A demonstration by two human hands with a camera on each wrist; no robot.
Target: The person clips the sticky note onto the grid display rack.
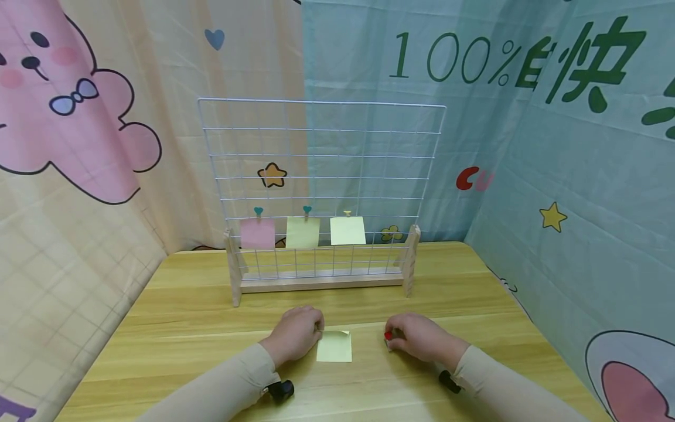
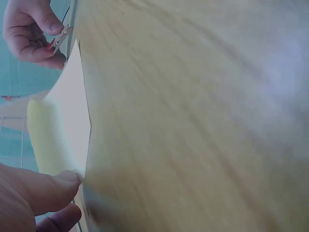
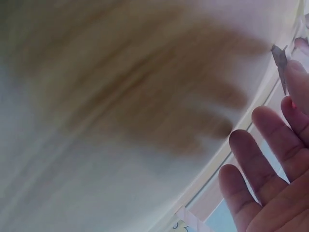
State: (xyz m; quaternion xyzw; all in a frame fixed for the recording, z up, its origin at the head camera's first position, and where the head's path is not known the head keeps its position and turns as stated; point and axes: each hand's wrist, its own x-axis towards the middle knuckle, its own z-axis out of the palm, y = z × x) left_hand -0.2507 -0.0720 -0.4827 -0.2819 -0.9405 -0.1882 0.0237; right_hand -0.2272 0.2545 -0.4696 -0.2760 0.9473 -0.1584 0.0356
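Observation:
My left hand (image 1: 297, 332) pinches the upper left edge of a pale yellow sticky note (image 1: 334, 347) low over the table. In the left wrist view, the thumb lies against the edge of the note (image 2: 70, 116), whose sheet curves upward at one side. To the right, my right hand (image 1: 422, 337) holds a small wooden clothespin (image 2: 60, 38) with a red decoration between thumb and index finger. The other fingers (image 3: 256, 164) of that hand are spread and loosely bent in the right wrist view. A gap of bare wood separates the clothespin from the note.
Behind the hands stands a white wire grid (image 1: 324, 155) on a wooden base (image 1: 321, 283). Clipped to it are a pink note (image 1: 258, 234), a yellow-green note (image 1: 303, 233) and a pale yellow note (image 1: 348, 231). Printed curtains surround the wooden table (image 1: 184, 328).

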